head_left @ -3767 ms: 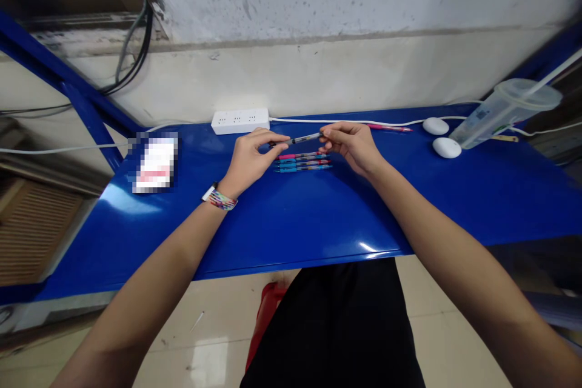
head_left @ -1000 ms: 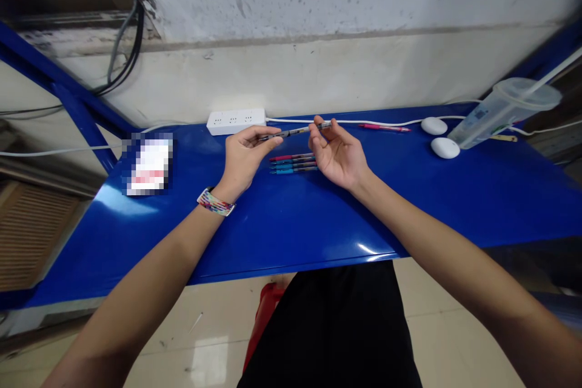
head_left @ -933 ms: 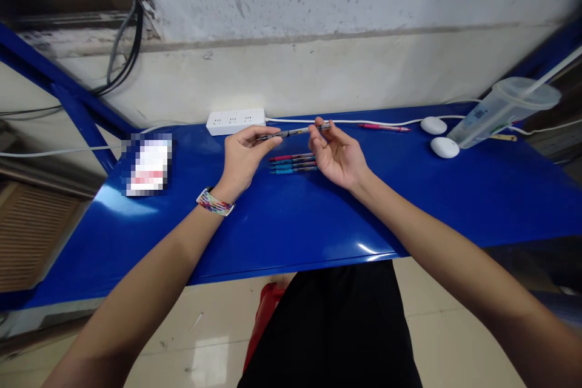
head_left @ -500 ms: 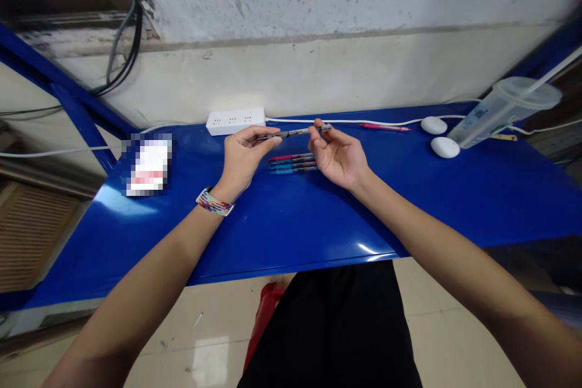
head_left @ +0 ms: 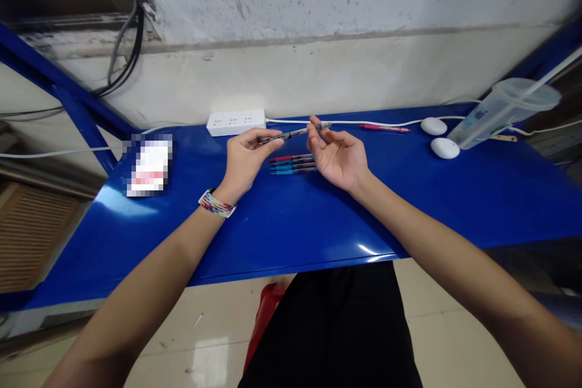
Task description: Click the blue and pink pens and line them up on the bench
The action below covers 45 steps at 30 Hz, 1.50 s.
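A slim dark pen (head_left: 295, 133) with a clear barrel is held above the blue table (head_left: 291, 224), its right end tilted slightly up. My left hand (head_left: 248, 157) pinches its left end between thumb and fingers. Near its other end, my right hand (head_left: 339, 154) has thumb and fingertips closed on the barrel, palm turned upward. Below the held pen, several pens (head_left: 293, 164) lie side by side on the table, one with a red end and others with blue ends. Their right ends are hidden behind my right hand.
A white power strip (head_left: 236, 122) stands against the wall, its cable running right. A pink pen (head_left: 384, 128) lies at the back. Two white rounded devices (head_left: 445, 148) sit beside a tilted translucent cup (head_left: 495, 112). A blurred-out white item (head_left: 151, 163) is at left.
The pen tilts a little more, its left end slightly lower. My left hand has shifted slightly right and down; both hands keep hold of the pen.
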Each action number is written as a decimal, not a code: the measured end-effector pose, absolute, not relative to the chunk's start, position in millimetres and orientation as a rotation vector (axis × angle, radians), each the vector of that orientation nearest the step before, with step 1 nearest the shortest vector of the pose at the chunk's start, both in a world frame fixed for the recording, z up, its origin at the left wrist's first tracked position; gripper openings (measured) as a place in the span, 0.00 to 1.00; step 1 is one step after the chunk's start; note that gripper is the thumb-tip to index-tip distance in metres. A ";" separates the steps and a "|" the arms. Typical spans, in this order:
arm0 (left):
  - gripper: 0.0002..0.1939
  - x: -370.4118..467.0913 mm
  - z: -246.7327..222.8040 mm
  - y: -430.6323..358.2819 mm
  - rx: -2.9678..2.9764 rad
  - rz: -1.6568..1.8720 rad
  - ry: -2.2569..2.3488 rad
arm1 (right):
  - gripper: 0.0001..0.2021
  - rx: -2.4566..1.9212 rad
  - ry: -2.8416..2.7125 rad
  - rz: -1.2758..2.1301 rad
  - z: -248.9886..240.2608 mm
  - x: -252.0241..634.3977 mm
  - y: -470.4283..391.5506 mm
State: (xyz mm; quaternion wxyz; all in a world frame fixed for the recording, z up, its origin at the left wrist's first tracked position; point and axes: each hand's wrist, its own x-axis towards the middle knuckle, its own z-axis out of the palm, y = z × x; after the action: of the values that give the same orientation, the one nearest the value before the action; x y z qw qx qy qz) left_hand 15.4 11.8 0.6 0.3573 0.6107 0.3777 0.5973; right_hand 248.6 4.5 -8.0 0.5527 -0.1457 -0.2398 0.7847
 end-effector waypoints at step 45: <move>0.11 14.7 -5.2 13.8 1.517 1.529 0.976 | 0.15 -0.338 -0.612 1.884 0.9 255.4 0.9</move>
State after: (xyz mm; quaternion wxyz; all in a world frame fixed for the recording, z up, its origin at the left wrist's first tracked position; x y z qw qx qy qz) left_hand 14.7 13.8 -5.2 0.3789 0.5937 0.3819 0.5984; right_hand 255.4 0.9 0.9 0.5364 -0.1420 -0.2570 0.7912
